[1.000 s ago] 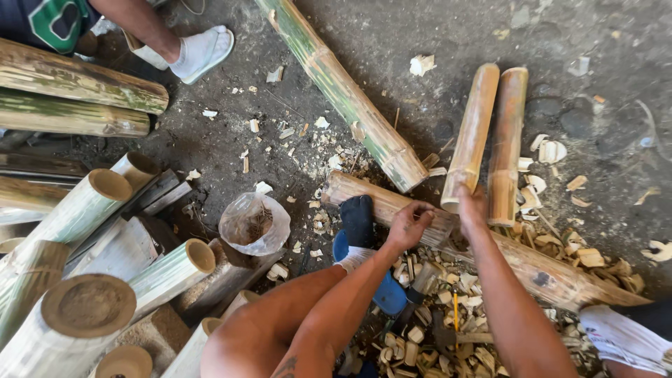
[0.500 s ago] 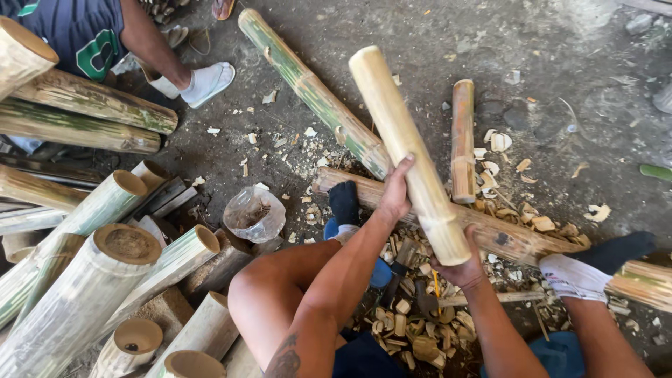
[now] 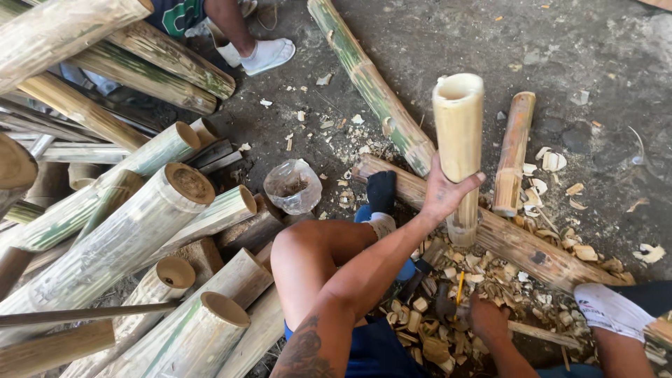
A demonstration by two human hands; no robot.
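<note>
Bamboo section (image 3: pixel 458 143), tilted half a sec. ago, now stands upright on the log (image 3: pixel 521 245) — left hand (image 3: pixel 441 192), grip wrapped round it. Right hand (image 3: pixel 486 318) has dropped among chips w/ tool (image 3: pixel 458 290) — grip can't be told.

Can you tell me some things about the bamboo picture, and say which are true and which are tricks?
1. The left hand holds a bamboo tube upright. True.
2. The tube stands on a log. True.
3. The right hand is up in the air. False: it is down among the wood chips.
4. A plastic bag lies on the ground. True.
5. The tube's top end is closed. False: it is hollow and open.
</note>
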